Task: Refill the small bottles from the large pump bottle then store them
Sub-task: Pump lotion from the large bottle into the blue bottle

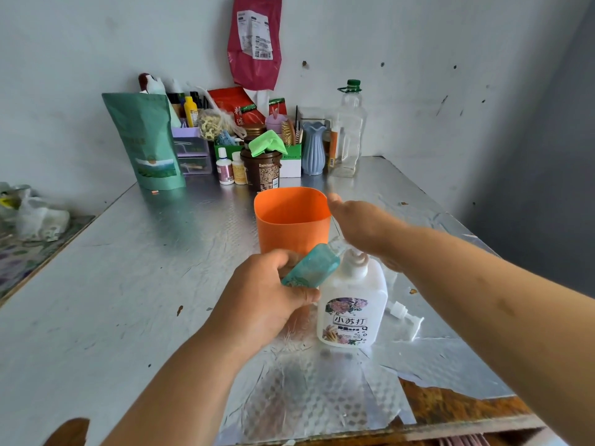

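Bare desk [96,284] stretches left. The left hand [260,297] grips a small teal bottle [310,267], tilted against the neck of the large white bottle [352,304], just before the orange bin [291,220]. The right hand [360,225], blurred, fingers stretched out, hovers over them. A pump head [405,317] lies to the right.

Head-height, forward-down, close over table [106,284]
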The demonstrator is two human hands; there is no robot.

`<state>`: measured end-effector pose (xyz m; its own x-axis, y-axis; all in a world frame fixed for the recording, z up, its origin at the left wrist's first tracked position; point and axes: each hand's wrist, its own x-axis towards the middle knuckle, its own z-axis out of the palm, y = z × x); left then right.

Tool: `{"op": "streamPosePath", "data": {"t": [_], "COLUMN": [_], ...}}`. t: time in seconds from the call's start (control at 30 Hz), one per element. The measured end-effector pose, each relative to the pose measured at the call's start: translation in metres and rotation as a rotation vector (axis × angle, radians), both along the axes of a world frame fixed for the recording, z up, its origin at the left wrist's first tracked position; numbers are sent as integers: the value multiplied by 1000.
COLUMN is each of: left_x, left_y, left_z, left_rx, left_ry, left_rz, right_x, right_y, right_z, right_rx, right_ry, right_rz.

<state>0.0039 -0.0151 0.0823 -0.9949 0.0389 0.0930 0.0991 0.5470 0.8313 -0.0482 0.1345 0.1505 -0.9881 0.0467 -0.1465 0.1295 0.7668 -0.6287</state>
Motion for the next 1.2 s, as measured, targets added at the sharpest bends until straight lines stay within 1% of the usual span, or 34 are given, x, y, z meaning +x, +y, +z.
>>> {"op": "streamPosePath", "data": {"t": [0.1,0.2,0.27,0.33,0.47,0.57,0.77,0.97,1.07,1.13,1.2], "left_x": [0,1,1,1,1,2,0,-2,0,1,1], "left_y": [1,2,2,2,2,1,2,2,3,3,3], "left_z": [-5,-6,-4,-1,4,5,2,-7,-9,-8,-5], "left_rx": [-2,3,12,14,-8,-6,11,25,31,34,25], "left_ry": [-12,-12,-2,7,17,14,-1,-13,-27,-19,-11], "left_rz": [-1,3,6,4,6,9,0,-5,-6,-9,-8], "right_x": [-4,-1,1,1,4,5,6,0,-1,0,2], "right_y": [-2,-2,0,2,0,-2,0,-3,-5,-3,-1], "right_z": [-8,-6,-3,1,8,9,8,-3,-7,-4,1], "right_rx": [44,-17,-33,-116,-135,-91,69,140,93,58,-69], "right_ry": [13,-22,-21,-21,-16,-14,-22,6,7,6,-9], "right_rz": [-17,-27,29,20,16,33,115,69,25,47,30]}}
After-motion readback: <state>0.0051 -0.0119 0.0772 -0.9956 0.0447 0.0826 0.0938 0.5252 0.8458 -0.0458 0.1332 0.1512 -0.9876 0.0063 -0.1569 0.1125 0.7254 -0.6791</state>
